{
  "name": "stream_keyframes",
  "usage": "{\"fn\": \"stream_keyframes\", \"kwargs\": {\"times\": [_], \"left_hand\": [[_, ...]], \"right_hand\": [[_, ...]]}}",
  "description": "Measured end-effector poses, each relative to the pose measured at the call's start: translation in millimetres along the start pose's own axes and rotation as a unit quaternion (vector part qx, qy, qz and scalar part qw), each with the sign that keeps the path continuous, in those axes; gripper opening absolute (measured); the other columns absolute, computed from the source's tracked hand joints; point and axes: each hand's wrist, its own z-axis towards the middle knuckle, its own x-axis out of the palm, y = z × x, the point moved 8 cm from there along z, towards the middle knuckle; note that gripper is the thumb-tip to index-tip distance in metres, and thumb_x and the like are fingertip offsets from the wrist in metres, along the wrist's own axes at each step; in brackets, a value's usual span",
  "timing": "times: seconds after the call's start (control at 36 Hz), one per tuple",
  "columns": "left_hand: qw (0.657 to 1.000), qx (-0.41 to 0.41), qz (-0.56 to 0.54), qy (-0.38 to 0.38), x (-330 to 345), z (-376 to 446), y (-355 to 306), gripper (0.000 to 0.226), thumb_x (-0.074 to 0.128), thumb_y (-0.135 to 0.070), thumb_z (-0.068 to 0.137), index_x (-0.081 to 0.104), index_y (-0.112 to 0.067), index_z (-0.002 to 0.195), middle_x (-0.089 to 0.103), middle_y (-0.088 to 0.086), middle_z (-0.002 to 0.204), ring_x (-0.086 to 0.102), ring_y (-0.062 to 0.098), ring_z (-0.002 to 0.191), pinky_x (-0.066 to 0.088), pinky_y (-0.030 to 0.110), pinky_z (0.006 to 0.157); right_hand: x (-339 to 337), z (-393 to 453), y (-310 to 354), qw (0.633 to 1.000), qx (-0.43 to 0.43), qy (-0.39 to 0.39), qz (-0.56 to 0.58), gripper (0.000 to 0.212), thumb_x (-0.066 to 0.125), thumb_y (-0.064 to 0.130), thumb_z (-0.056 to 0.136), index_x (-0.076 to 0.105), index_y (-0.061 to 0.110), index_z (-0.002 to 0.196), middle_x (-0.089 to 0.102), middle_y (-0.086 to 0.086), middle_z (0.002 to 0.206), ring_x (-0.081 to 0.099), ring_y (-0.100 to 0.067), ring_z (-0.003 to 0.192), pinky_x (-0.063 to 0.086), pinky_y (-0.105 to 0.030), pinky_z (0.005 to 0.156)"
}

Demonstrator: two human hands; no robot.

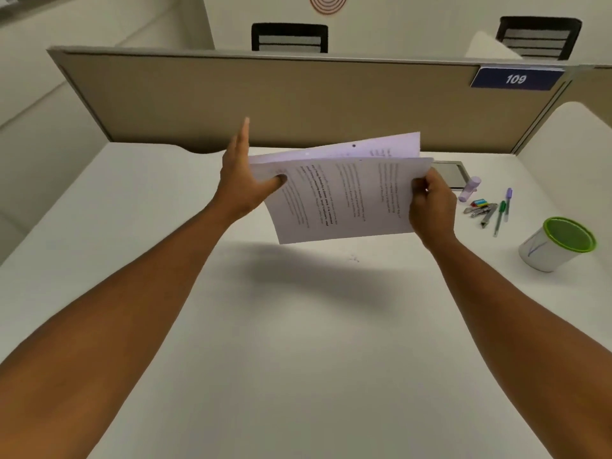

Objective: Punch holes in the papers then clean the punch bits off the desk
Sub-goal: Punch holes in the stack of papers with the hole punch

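Note:
A thin stack of printed papers [341, 197] hangs in the air above the white desk [298, 342], text side facing me. A punched hole shows near the top edge of the rear sheet. My left hand [243, 180] grips the stack's left edge with the thumb on the front and the fingers stretched up behind. My right hand [432, 207] pinches the right edge. A few tiny punch bits [354, 259] lie on the desk under the papers. No hole punch can be made out for certain.
At the right of the desk lie a lilac glue stick [469, 188], green and purple pens [500, 215], metal clips [482, 212] and a dark flat tablet-like object [452, 173]. A white cup with a green rim [556, 243] stands nearer. A beige partition [265, 104] closes the back.

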Motion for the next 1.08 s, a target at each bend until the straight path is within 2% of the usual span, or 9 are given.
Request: {"fn": "stream_keyframes", "kwargs": {"times": [0.11, 0.25, 0.36, 0.42, 0.53, 0.78, 0.92, 1.0, 1.08], "left_hand": [[0.975, 0.042, 0.215, 0.044, 1, 11, -13, 0.099, 0.073, -0.048, 0.08, 0.015, -0.023, 0.155, 0.021, 0.008, 0.161, 0.007, 0.034, 0.15, 0.008, 0.058, 0.119], [0.951, 0.03, 0.288, 0.109, 1, 14, -14, 0.077, 0.069, -0.051, 0.082, 0.034, -0.026, 0.147, 0.043, 0.004, 0.149, 0.015, 0.035, 0.149, 0.001, 0.067, 0.113], [0.975, 0.023, 0.191, 0.111, -6, 14, -10, 0.084, 0.078, -0.045, 0.077, 0.035, -0.024, 0.147, 0.049, 0.008, 0.141, 0.039, 0.032, 0.135, 0.032, 0.056, 0.111], [0.987, 0.013, 0.107, 0.121, -10, 12, -10, 0.064, 0.078, -0.038, 0.079, 0.05, -0.023, 0.134, 0.059, 0.002, 0.123, 0.057, 0.024, 0.113, 0.05, 0.04, 0.088], [0.987, -0.011, 0.06, 0.146, -12, 4, -1, 0.018, 0.064, -0.037, 0.091, 0.065, -0.02, 0.098, 0.067, -0.004, 0.096, 0.066, 0.019, 0.088, 0.047, 0.026, 0.064], [0.991, -0.03, -0.049, 0.125, -9, -11, 19, 0.022, 0.055, -0.036, 0.098, 0.069, -0.021, 0.106, 0.071, -0.006, 0.098, 0.069, 0.013, 0.084, 0.054, 0.027, 0.069], [0.983, -0.073, -0.148, 0.085, -16, -13, 30, 0.021, 0.058, -0.04, 0.095, 0.066, -0.024, 0.107, 0.072, -0.009, 0.101, 0.069, 0.013, 0.084, 0.052, 0.022, 0.065], [0.976, -0.093, -0.183, 0.075, -19, -13, 36, 0.02, 0.059, -0.039, 0.095, 0.065, -0.025, 0.109, 0.072, -0.007, 0.103, 0.069, 0.015, 0.086, 0.051, 0.024, 0.067], [0.965, -0.127, -0.224, 0.055, -21, -13, 47, 0.019, 0.061, -0.036, 0.094, 0.064, -0.025, 0.109, 0.072, -0.008, 0.102, 0.069, 0.014, 0.086, 0.052, 0.022, 0.066]], "right_hand": [[8, 10, 26, 0.999, -0.039, 0.017, -0.01, 0.023, 0.038, 0.015, 0.102, 0.058, 0.003, 0.1, 0.06, -0.005, 0.088, 0.054, -0.017, 0.076, 0.037, -0.014, 0.056], [19, 18, 58, 0.993, -0.094, 0.056, -0.033, 0.018, 0.04, 0.012, 0.1, 0.056, 0.007, 0.096, 0.059, -0.004, 0.082, 0.053, -0.023, 0.072, 0.037, -0.023, 0.056], [29, 24, 79, 0.987, -0.132, 0.079, -0.05, 0.015, 0.043, 0.009, 0.097, 0.051, 0.003, 0.085, 0.059, -0.013, 0.077, 0.049, -0.028, 0.069, 0.032, -0.027, 0.053], [33, 27, 91, 0.982, -0.15, 0.093, -0.061, 0.013, 0.043, 0.008, 0.095, 0.053, 0.006, 0.086, 0.058, -0.01, 0.075, 0.048, -0.027, 0.067, 0.032, -0.026, 0.052], [41, 36, 110, 0.971, -0.181, 0.123, -0.1, 0.013, 0.044, 0.006, 0.092, 0.049, 0.014, 0.083, 0.055, -0.012, 0.072, 0.05, -0.036, 0.068, 0.039, -0.035, 0.054], [52, 49, 129, 0.964, -0.207, 0.117, -0.121, 0.021, 0.047, 0.023, 0.097, 0.061, 0.013, 0.11, 0.065, -0.008, 0.098, 0.059, -0.03, 0.09, 0.045, -0.035, 0.074], [37, 30, 90, 0.995, -0.078, -0.021, 0.055, 0.039, 0.053, 0.042, 0.097, 0.054, 0.018, 0.128, 0.062, 0.004, 0.115, 0.056, -0.004, 0.099, 0.044, -0.02, 0.086], [77, 0, 51, 0.97, 0.075, 0.069, 0.221, 0.051, 0.049, 0.061, 0.092, 0.052, 0.022, 0.125, 0.062, 0.008, 0.113, 0.058, -0.006, 0.101, 0.047, -0.038, 0.098], [123, -38, 37, 0.913, 0.188, 0.175, 0.316, 0.048, 0.038, 0.067, 0.092, 0.057, 0.03, 0.117, 0.066, 0.004, 0.116, 0.062, -0.014, 0.102, 0.046, -0.041, 0.091]]}}
